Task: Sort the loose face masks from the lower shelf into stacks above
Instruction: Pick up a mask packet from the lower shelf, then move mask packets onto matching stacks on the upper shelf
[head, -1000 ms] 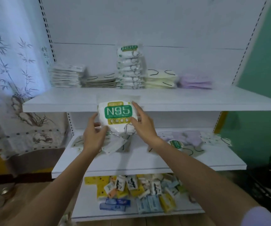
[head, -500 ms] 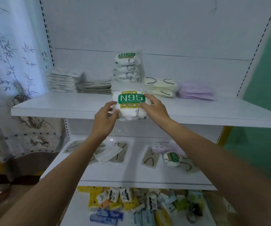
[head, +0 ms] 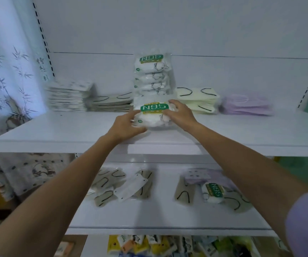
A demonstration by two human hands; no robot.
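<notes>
A person stands at a white shelving unit with both bare arms reaching forward. The left hand grips the left end of a puffy N95 pack. The right hand curls over its right end, so the pack is held between the two. It is low over the upper shelf, just in front of the foot of the N95 stack. I cannot tell whether it touches the board.

That stack is the tallest in the row: narrow, and several glossy plastic packs high. To its left are a stack of flat white packets and a low beige stack. Close on its right are a cream stack and, further right, a lilac stack.

The likely trouble is the tower. The pack belongs on top, well above where the hands are now. A knuckle or the pack itself brushing the front on the way up could tip the soft packs onto the cream stack or off the near edge. Set down off-centre, the pack could slide off the rounded one beneath. Left at the foot, it would start a second pile instead of adding to the stack.

On the lower shelf loose masks lie scattered: beige masks and a white packet to the left, lilac masks and a second N95 pack to the right.
</notes>
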